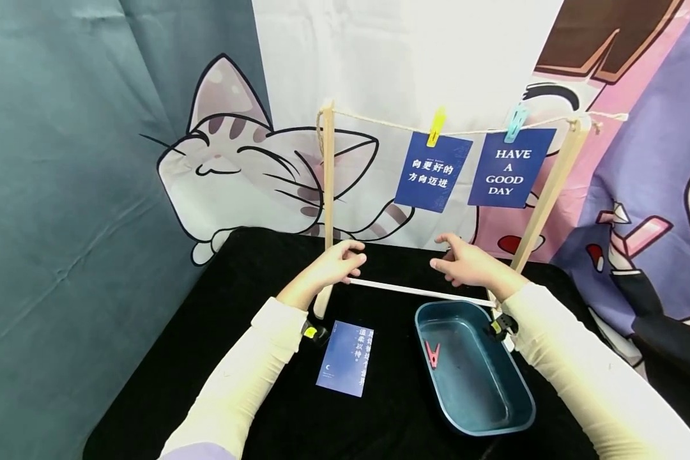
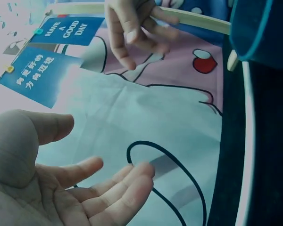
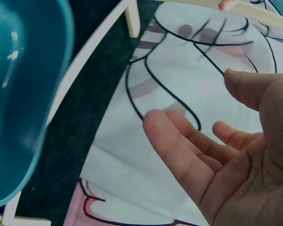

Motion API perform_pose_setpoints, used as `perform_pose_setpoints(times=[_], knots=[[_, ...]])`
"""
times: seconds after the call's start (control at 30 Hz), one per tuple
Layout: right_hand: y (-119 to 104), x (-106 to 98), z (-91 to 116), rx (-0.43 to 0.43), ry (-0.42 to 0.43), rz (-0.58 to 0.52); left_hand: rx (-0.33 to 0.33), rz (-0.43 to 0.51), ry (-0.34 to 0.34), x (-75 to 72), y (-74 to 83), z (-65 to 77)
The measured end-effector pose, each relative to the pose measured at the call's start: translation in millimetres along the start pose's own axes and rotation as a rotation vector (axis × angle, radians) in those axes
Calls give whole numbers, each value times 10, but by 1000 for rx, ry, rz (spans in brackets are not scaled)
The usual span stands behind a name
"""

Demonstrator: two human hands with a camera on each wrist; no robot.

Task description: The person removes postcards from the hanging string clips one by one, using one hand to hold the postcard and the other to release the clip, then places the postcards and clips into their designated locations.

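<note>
Both hands hover inside a wooden frame, holding nothing. The left hand [image 1: 336,263] is beside the left post [image 1: 329,185], its fingers loosely bent and apart in the left wrist view. The right hand [image 1: 466,262] is below the hung cards, fingers relaxed, thumb apart from them. From the frame's string [image 1: 374,119] hang two blue cards: a card with Chinese characters [image 1: 433,172] under a yellow clothespin [image 1: 436,128], and a "HAVE A GOOD DAY" card [image 1: 512,169] under a light-blue clothespin [image 1: 516,123]. A third blue card [image 1: 346,358] lies on the black cloth.
A teal basin [image 1: 474,370] stands at the right front, with a pink clothespin [image 1: 432,353] inside. The frame's white bottom bar [image 1: 414,291] crosses behind it. The right post [image 1: 546,198] leans outward. A cartoon-printed backdrop [image 1: 241,172] hangs behind the black-covered table [image 1: 253,281].
</note>
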State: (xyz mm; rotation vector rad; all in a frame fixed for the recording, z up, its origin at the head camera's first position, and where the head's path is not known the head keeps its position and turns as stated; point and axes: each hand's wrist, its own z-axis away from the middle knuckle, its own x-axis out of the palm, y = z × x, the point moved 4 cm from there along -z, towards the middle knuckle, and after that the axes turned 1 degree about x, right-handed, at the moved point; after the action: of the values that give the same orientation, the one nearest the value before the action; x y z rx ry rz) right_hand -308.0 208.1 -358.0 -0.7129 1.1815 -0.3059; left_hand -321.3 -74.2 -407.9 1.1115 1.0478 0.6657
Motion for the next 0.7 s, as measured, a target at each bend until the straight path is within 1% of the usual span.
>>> perform_pose_setpoints(times=[0.17, 0.3, 0.4, 0.5, 0.6, 0.7], knots=[[-99, -97, -120, 20, 77, -119, -28, 55, 19, -3, 155, -168], [-166, -168, -169, 48, 96, -166, -28, 94, 44, -5, 302, -236], [-224, -238, -191, 50, 118, -180, -12, 140, 55, -11, 387, -282], [-292, -309, -206, 33, 142, -193, 17, 195, 58, -21, 469, -318], [-365, -369, -234, -7, 161, -198, 51, 240, 69, -34, 540, -349], [-453, -415, -255, -40, 181, -200, 79, 263, 76, -46, 618, -371]])
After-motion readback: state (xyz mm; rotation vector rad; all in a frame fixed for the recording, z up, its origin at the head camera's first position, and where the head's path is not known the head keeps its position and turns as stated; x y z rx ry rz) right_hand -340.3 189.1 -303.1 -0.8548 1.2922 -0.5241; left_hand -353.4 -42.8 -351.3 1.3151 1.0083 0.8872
